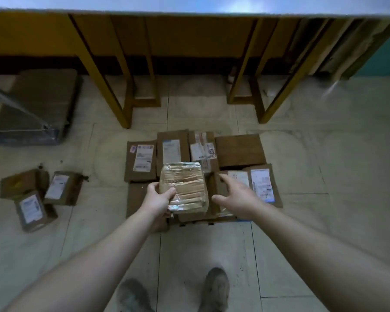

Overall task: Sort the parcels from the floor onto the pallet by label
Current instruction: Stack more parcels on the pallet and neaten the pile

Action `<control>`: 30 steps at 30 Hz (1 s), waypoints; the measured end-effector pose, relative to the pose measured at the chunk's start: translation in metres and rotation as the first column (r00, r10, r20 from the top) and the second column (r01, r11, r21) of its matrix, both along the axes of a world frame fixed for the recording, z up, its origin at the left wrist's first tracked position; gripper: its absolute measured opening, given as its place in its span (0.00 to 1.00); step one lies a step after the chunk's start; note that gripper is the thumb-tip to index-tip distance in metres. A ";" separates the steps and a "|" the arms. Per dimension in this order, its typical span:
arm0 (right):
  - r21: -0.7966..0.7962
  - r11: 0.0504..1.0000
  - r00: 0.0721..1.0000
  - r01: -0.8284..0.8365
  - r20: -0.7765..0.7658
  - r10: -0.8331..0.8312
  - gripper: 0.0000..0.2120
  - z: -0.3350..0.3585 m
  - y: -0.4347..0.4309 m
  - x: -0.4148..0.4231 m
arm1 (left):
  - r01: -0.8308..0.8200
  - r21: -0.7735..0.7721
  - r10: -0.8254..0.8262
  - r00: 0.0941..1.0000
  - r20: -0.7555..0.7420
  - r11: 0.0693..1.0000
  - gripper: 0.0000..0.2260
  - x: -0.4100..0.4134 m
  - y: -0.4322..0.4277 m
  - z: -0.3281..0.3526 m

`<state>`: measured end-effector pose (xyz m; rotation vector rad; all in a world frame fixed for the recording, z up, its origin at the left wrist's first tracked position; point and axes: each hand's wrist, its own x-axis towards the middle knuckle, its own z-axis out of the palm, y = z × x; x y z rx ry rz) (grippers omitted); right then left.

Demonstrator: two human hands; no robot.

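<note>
Head view | desk across top | labelled parcels in rows below it | three parcels on floor, left | left hand fingers grasping taped parcel above rows | right hand fingers spread, released

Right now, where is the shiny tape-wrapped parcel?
Head view, centre: the tape-wrapped parcel is held by the left hand over the laid-out brown parcels, with the right hand just to its right.

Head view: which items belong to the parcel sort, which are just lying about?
Job: tape-wrapped parcel, gripped by left hand; open right hand; labelled parcels laid in rows; three loose parcels on floor.
Lying about: yellow table legs; flat carton; shoes.
</note>
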<state>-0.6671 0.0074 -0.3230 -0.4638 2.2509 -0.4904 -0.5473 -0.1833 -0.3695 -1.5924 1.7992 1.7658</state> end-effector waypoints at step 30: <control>0.263 0.951 0.956 -0.162 -0.195 0.217 0.35 -0.162 0.040 -0.011 | 0.086 0.099 -0.091 0.995 0.046 0.991 0.29 -0.031 0.048 -0.176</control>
